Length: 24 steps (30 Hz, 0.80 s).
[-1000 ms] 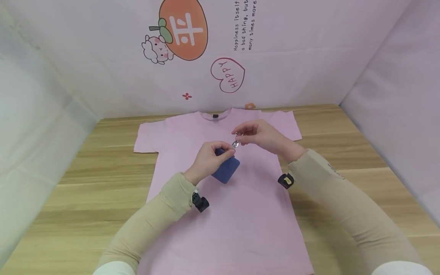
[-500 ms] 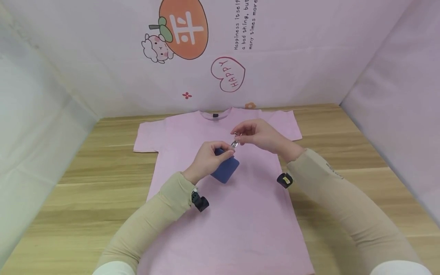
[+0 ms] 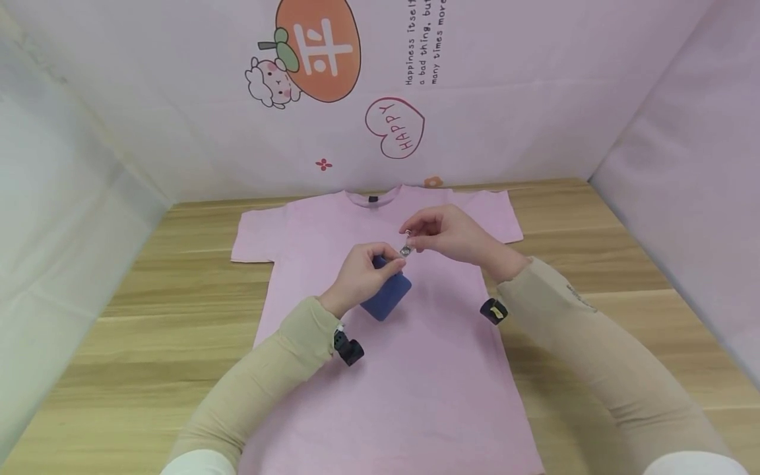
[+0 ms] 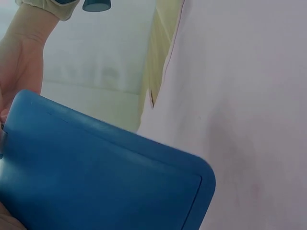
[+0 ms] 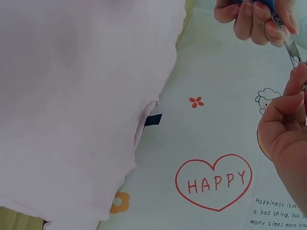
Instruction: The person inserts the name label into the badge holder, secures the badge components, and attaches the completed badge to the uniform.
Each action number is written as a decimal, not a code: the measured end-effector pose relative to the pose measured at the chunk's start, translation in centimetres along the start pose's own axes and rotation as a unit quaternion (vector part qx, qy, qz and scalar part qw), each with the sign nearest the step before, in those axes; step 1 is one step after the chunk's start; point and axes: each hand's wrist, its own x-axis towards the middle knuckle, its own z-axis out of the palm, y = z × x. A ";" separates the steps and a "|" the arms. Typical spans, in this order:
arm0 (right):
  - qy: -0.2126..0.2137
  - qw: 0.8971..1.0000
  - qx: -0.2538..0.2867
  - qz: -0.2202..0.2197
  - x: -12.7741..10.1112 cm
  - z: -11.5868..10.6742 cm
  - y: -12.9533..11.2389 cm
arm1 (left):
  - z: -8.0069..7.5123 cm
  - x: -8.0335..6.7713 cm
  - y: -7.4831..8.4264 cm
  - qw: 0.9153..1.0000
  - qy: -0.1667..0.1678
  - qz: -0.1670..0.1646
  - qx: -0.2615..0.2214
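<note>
A blue badge holder [image 3: 387,295] hangs tilted from my left hand [image 3: 361,274], which pinches it near its top edge between thumb and fingers. In the left wrist view the flat, round-cornered holder [image 4: 110,163] fills the lower left. A small silver metal clip [image 3: 406,251] extends from the holder's top toward my right hand [image 3: 454,236]. Thumb and fingertips of the right hand pinch the far end of this clip; in the right wrist view the clip [image 5: 294,52] spans the short gap between both hands. Below them lies a pink T-shirt [image 3: 386,382], spread flat.
The T-shirt lies on a wood-grain table [image 3: 178,316], collar toward the back. A white printed cloth [image 3: 505,99] with a "HAPPY" heart rises behind the table, and plain white cloth stands at both sides.
The blue badge holder has swung slightly down and to the left below my left hand. The clip has turned a little between the fingers; both hands stay nearly in place.
</note>
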 end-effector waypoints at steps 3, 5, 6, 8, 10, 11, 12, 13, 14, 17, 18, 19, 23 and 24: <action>-0.001 1.000 -0.016 -0.002 -0.2 -0.1 0.0 | 0.1 0.0 0.1 1.000 -0.007 0.001 0.001; -0.001 1.000 -0.023 -0.005 -0.2 0.0 0.0 | 0.1 0.0 0.2 1.000 -0.011 0.001 0.000; -0.001 1.000 -0.026 -0.007 -0.2 0.0 0.0 | 0.1 0.0 0.1 1.000 -0.012 -0.003 -0.001; 0.000 0.999 -0.030 -0.011 -0.2 0.1 0.1 | 0.2 0.1 0.0 1.000 -0.014 -0.008 -0.005; 0.001 0.999 -0.034 -0.018 -0.1 0.2 0.1 | 0.2 0.1 -0.1 1.000 -0.016 -0.011 -0.011; 0.001 0.999 -0.035 -0.020 -0.1 0.2 0.1 | 0.2 0.1 -0.2 1.000 -0.015 -0.012 -0.013; 0.000 0.999 -0.035 -0.021 -0.1 0.2 0.0 | 0.2 0.1 -0.3 1.000 -0.016 -0.011 -0.014; 0.000 0.999 -0.034 -0.022 -0.1 0.3 0.0 | 0.2 0.1 -0.4 1.000 -0.016 -0.009 -0.016; -0.001 0.999 -0.034 -0.023 -0.1 0.3 0.0 | 0.2 0.1 -0.4 1.000 -0.016 -0.006 -0.018; -0.002 0.999 -0.033 -0.022 -0.1 0.4 0.1 | 0.2 0.1 -0.5 1.000 -0.014 0.000 -0.022; -0.002 0.999 -0.033 -0.021 -0.1 0.4 0.1 | 0.2 0.1 -0.6 1.000 -0.014 0.001 -0.023; -0.002 0.999 -0.034 -0.020 0.0 0.4 0.1 | 0.2 0.1 -0.6 1.000 -0.012 0.002 -0.025; 0.002 0.999 -0.035 -0.016 0.0 0.6 0.3 | 0.2 0.0 -0.6 1.000 -0.008 0.002 -0.023; 0.002 0.999 -0.036 -0.016 0.0 0.6 0.4 | 0.2 0.0 -0.6 1.000 -0.007 -0.001 -0.023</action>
